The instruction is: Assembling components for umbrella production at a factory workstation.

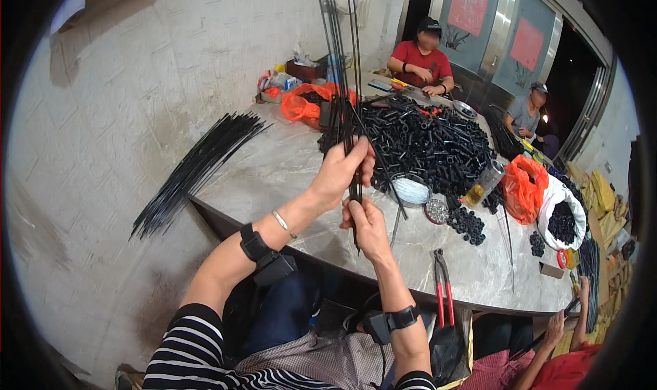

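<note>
My left hand (345,165) is closed round a bundle of thin black rods (335,119), which stands nearly upright over the table's near edge. Lower down, my right hand (367,229) grips the same bundle near its bottom end, thumb pressed along it. The upper ends fan apart and leave the top of the picture. One black rod (389,167) slants away from the bundle, down to the right. Beyond my hands lies a large heap of short black tube-like pieces (431,136). A shallow bowl (410,193) with pale contents sits right of my hands.
More black rods (198,167) overhang the table's left edge. Right of the bowl are a dish of small metal bits (436,210), a jar (487,181), small black pieces (467,227), an orange bag (525,188) and a white sack (547,208). Red-handled pliers (443,291) hang at the near edge. Co-workers sit around.
</note>
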Tool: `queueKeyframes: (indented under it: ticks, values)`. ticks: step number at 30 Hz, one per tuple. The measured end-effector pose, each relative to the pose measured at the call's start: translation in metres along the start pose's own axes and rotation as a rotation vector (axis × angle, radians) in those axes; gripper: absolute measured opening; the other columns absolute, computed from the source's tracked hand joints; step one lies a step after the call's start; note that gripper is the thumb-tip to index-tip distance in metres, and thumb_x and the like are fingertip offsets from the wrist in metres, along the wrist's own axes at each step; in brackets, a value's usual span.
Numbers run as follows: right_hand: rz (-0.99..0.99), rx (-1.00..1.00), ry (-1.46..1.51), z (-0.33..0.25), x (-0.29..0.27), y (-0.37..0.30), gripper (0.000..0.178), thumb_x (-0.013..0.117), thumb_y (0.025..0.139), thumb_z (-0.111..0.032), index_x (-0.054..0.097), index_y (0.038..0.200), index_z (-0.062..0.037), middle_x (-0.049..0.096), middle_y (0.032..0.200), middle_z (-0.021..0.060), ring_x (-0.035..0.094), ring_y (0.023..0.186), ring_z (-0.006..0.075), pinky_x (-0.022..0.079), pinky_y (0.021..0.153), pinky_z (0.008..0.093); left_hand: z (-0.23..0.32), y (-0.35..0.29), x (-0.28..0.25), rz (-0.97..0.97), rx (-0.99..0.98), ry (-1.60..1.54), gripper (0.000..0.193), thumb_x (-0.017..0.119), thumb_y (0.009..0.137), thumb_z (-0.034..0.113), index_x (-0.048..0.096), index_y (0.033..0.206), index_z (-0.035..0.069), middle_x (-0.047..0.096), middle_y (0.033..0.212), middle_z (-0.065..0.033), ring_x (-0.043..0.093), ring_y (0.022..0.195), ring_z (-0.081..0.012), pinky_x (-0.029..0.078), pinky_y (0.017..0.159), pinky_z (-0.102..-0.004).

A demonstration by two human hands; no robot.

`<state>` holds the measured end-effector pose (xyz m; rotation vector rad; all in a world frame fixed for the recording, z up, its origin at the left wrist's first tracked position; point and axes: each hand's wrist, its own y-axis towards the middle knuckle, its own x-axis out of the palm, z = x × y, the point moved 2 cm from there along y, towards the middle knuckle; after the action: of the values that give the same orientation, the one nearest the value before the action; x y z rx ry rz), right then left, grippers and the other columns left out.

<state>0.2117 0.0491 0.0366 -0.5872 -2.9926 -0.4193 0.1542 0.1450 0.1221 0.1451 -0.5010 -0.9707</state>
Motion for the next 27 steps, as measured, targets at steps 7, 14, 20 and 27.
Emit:
queueKeyframes:
  ticks: [7, 14, 20, 27]
  values:
    - [0.002, 0.192, 0.260, -0.019, 0.000, -0.057, 0.020, 0.049, 0.097, -0.019, 0.056, 0.102, -0.0010, 0.050, 0.072, 0.0001, 0.043, 0.056, 0.0076, 0.039, 0.051, 0.0229, 0.015, -0.017, 0.020, 0.063, -0.003, -0.021, 0.028, 0.047, 0.098, 0.033, 0.053, 0.091, 0.007, 0.053, 0.070, -0.0006, 0.053, 0.056, -0.0106, 0.047, 0.049, -0.0272]
    - [0.065, 0.228, 0.271, -0.034, 0.031, -0.094, 0.024, 0.057, 0.094, -0.019, 0.054, 0.108, -0.0008, 0.048, 0.072, -0.0016, 0.037, 0.052, 0.0043, 0.032, 0.045, 0.0194, 0.011, -0.039, 0.017, 0.248, -0.021, 0.005, 0.029, 0.058, 0.092, 0.030, 0.045, 0.073, 0.012, 0.046, 0.057, 0.0019, 0.046, 0.047, -0.0071, 0.041, 0.044, -0.0237]
    - [0.121, 0.215, 0.263, -0.054, 0.036, -0.118, 0.027, 0.055, 0.095, -0.021, 0.052, 0.112, 0.0004, 0.045, 0.068, -0.0025, 0.037, 0.049, 0.0036, 0.030, 0.042, 0.0187, 0.022, -0.070, 0.025, 0.236, -0.112, -0.160, 0.026, 0.057, 0.093, 0.034, 0.053, 0.087, 0.009, 0.052, 0.064, 0.0006, 0.052, 0.053, -0.0096, 0.047, 0.051, -0.0260]
    - [0.184, 0.131, 0.178, -0.075, 0.051, -0.157, 0.027, 0.048, 0.098, -0.022, 0.050, 0.116, -0.0023, 0.044, 0.072, -0.0011, 0.036, 0.050, 0.0038, 0.028, 0.040, 0.0188, 0.031, -0.106, 0.039, 0.018, -0.118, -0.238, 0.024, 0.054, 0.095, 0.030, 0.056, 0.092, 0.006, 0.067, 0.084, -0.0119, 0.067, 0.070, -0.0173, 0.056, 0.062, -0.0300]
